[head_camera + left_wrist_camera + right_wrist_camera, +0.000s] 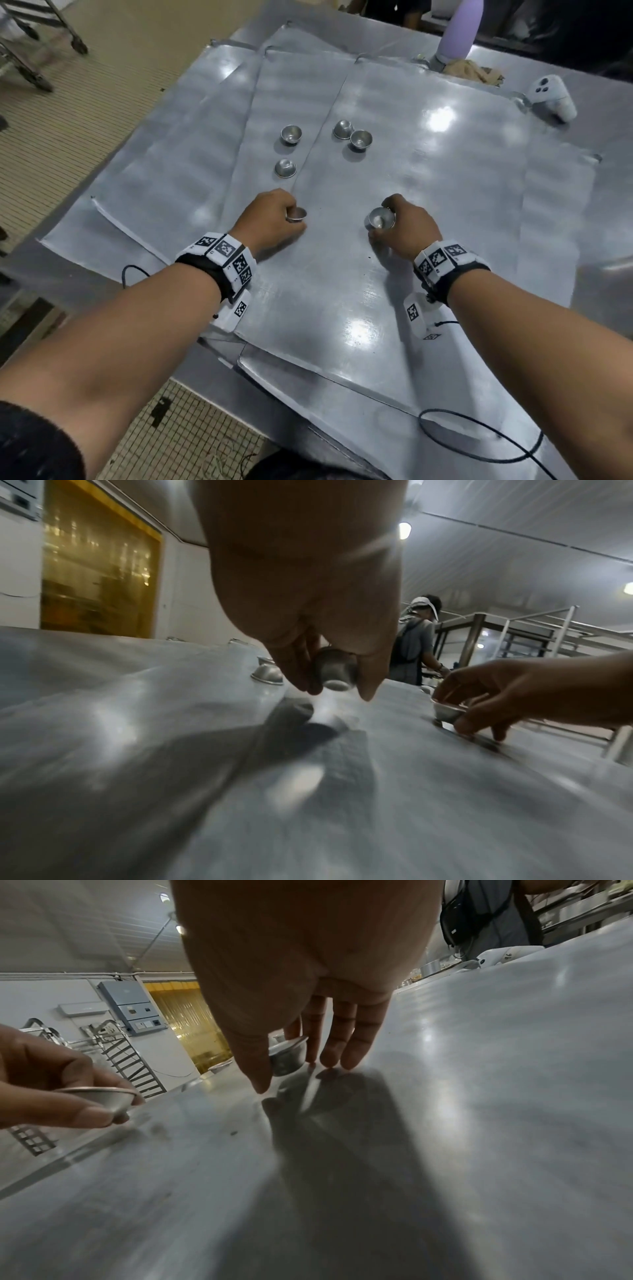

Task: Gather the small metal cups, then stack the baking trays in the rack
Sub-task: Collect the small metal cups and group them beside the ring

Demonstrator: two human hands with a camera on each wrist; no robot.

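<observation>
My left hand point(270, 219) pinches one small round metal cup point(296, 214); my right hand point(406, 224) pinches another point(381, 218), tilted. Four more cups point(291, 133) sit beyond the left hand on the overlapping silver baking trays point(428, 192). Shallow fingertip holds on smooth metal could slip.

Steel surface point(428, 222) glares under ceiling lamps point(405, 530). Beige small-tiled floor point(68, 144) at left. White panel walls; yellow strip curtain point(192, 1023) over doorway. Grey control box point(131, 1007) on wall. Another person point(413, 647) stands beyond surface.
</observation>
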